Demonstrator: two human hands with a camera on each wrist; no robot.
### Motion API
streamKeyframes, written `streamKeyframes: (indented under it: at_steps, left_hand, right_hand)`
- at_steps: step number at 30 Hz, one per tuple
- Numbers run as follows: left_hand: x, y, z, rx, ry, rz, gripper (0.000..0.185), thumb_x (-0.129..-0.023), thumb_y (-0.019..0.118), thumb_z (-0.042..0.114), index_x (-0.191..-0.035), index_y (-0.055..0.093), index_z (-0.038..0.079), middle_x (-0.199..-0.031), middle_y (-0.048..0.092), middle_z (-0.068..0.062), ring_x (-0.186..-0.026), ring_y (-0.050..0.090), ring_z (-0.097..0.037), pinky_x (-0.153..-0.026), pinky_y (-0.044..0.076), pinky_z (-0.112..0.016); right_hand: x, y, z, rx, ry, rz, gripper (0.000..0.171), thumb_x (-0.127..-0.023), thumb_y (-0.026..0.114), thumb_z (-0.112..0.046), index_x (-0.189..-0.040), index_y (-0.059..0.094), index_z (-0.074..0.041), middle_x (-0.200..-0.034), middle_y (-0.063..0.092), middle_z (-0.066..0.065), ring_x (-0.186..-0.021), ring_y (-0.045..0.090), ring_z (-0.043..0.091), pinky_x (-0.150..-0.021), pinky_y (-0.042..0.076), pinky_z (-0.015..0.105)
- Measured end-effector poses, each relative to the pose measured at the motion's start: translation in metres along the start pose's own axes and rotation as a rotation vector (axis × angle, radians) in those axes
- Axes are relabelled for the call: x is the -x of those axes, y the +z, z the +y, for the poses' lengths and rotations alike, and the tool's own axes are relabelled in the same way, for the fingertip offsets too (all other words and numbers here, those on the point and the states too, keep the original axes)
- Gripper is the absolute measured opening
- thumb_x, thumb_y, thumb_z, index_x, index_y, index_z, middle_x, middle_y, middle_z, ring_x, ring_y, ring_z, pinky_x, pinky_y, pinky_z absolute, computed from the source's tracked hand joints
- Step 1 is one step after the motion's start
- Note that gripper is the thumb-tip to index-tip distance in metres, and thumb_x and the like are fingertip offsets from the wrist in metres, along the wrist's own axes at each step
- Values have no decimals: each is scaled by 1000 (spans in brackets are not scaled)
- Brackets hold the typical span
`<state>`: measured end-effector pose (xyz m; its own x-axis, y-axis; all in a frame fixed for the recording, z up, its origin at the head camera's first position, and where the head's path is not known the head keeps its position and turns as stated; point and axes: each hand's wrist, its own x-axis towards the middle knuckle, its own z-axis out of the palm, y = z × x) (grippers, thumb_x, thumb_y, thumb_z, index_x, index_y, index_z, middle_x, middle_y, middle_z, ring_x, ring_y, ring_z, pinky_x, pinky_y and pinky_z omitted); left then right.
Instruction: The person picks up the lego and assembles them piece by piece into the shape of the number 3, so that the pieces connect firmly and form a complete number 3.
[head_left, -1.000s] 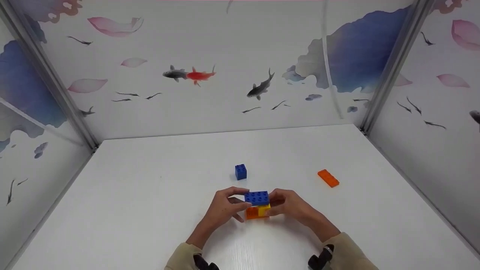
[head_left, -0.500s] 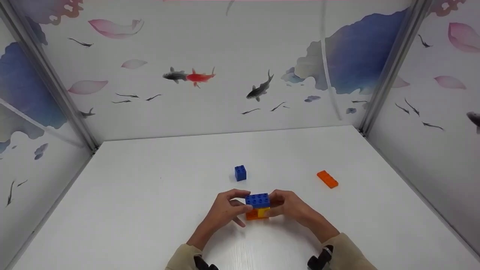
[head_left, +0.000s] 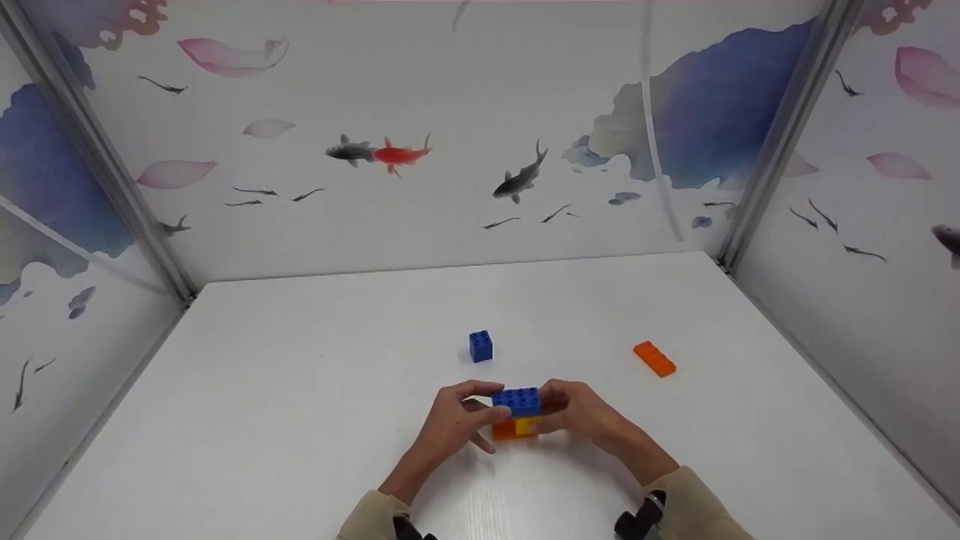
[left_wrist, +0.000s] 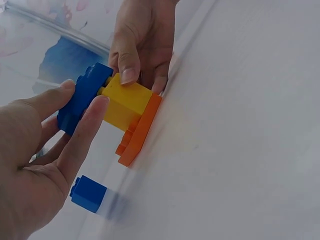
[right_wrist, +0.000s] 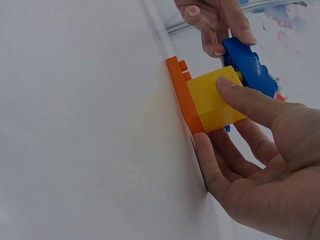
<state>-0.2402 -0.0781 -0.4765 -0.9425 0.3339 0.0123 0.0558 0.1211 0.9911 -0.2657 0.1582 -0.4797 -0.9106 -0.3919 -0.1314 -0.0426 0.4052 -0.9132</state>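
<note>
**Above the yellow brick [left_wrist: 120, 107], your long blue brick [head_left: 516, 403] sits lower**

Compared with a second ago, you have brought the long blue brick down and slightly to the right, so less yellow shows beneath it from the head view. Your right hand [head_left: 589, 414] has barely moved; the small blue brick [head_left: 481, 347] and the loose orange plate [head_left: 655, 359] lie where they lay.

Your left hand [head_left: 450, 424] pinches the long blue brick between thumb and fingers, another finger stretched out below. Your right hand grips the yellow brick, thumb laid on its side, one fingertip by the end of the orange base [right_wrist: 182, 97].

A yellow stud shows under the long blue brick, so it isn't fully seated. The smooth, boxy yellow brick stands on the right end of the thin orange base, whose bare studs show to its left, down at the white table [head_left: 300, 412].
</note>
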Motion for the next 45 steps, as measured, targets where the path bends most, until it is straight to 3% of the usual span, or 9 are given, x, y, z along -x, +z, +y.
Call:
streamKeyframes:
  at_steps: [12,34,37,45]
  left_hand:
    - [0,1,3,-38,10,26,44,-90,75,19,-130,66,4,-128,63,-15,-90,69,-16,-63,61,-28]
    - [-1,-1,9,-150,-65,71,36,-86,80,26,-120,75,14,-127,67,-15,-74,68,-21,-57,55,-19]
    - [-1,-1,9,-178,-80,84,36,-85,80,27,-119,75,15,-126,68,-13,-73,67,-21,-60,55,-21]
    - [-1,1,13,-263,-15,93,32,-85,80,22,-116,77,16,-115,69,-10,-92,63,-18,-80,60,-30]
  right_hand:
    - [0,-1,1,-6,3,-7,29,-84,81,-16,-108,67,-9,-114,71,6,-103,63,20,-100,54,40]
    - [1,2,-1,12,50,17,29,-84,81,-18,-109,67,-11,-115,70,5,-104,62,20,-100,55,40]
    - [1,2,-2,18,52,16,30,-84,81,-19,-109,67,-12,-115,70,4,-104,62,19,-101,54,41]
    - [0,1,0,31,22,7,31,-83,82,-22,-108,67,-12,-114,71,4,-104,62,19,-102,54,41]
